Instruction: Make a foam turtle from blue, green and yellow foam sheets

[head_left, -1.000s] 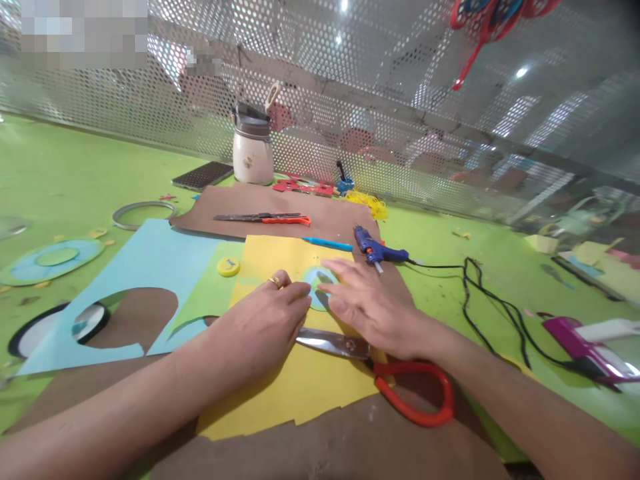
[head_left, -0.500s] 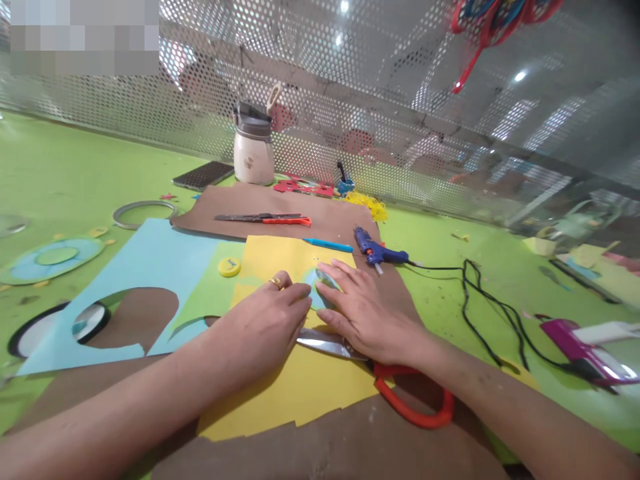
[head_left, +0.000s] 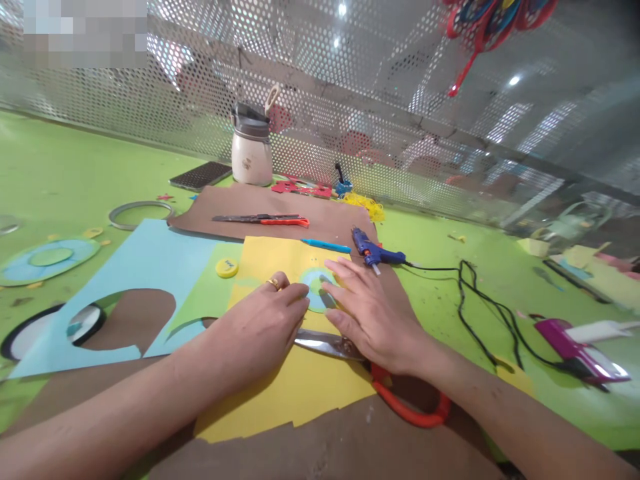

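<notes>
A green worktable [head_left: 60, 167] runs back to a perforated metal screen [head_left: 165, 100], with brown paper [head_left: 280, 207] spread over its middle. At far left lies a round blue-and-green paper disc [head_left: 47, 257], and beyond it a grey ring [head_left: 141, 214]. Nearer the middle a light blue sheet [head_left: 145, 267] with a round hole cut out overlaps the brown paper, with a small yellow cap [head_left: 227, 268] just beside its right edge. At the back stand a white jug [head_left: 252, 150] and a dark phone [head_left: 200, 175], and in front of them a red-handled utility knife [head_left: 265, 219]. The left hand [head_left: 255, 327] lies palm down on the yellow sheet [head_left: 295, 387], a ring on one finger, its fingers pressed together with the tips touching the left edge of a small blue-and-green paper circle [head_left: 315, 288]. That circle sits on the far part of the yellow sheet, between the two hands. The right hand [head_left: 373, 313] is flat too, fingers slightly spread, fingertips pressing on the circle's right side. Under both hands lie red-handled scissors [head_left: 415, 410], blades pointing left. Farther back are a blue pen [head_left: 327, 245] and a blue glue gun [head_left: 373, 251], whose black cord [head_left: 480, 307] trails right toward a magenta tool [head_left: 580, 347].
</notes>
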A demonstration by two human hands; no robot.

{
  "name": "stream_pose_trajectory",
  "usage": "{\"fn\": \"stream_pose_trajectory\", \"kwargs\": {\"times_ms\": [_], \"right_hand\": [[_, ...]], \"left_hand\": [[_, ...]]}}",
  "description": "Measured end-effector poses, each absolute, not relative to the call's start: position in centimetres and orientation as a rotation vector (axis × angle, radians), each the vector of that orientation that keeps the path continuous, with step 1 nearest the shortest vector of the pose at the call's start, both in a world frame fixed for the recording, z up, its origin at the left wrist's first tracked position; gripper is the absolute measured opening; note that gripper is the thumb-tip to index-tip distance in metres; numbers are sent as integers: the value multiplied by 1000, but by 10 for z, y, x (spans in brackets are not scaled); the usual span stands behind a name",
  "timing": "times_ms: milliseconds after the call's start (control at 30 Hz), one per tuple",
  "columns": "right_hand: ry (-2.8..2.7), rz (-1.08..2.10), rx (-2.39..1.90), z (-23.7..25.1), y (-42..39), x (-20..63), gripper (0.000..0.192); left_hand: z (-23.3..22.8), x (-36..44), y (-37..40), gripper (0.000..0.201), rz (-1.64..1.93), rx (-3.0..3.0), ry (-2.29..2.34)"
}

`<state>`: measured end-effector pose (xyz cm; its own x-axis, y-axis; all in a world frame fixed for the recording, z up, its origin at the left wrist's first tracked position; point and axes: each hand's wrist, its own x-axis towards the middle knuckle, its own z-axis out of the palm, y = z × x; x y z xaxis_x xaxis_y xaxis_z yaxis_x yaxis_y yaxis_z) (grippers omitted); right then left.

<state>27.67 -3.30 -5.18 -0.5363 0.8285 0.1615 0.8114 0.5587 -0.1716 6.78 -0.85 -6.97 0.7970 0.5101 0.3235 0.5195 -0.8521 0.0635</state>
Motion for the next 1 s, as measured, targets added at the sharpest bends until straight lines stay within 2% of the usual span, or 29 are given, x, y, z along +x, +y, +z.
{"fn": "stream_pose_trajectory", "kwargs": {"times_ms": [267, 667, 1000], "right_hand": [[-2623, 143, -1390, -56, -35, 277, 52], [-2594, 196, -1317, -54, -34, 278, 45], [-2456, 10, -1367, -57, -27, 289, 41]], "left_hand": [[-67, 69, -7, 25, -470, -2961, -824], [-73, 69, -9, 28, -481, -2926, -805], [-66, 69, -8, 20, -538, -2997, -902]]}}
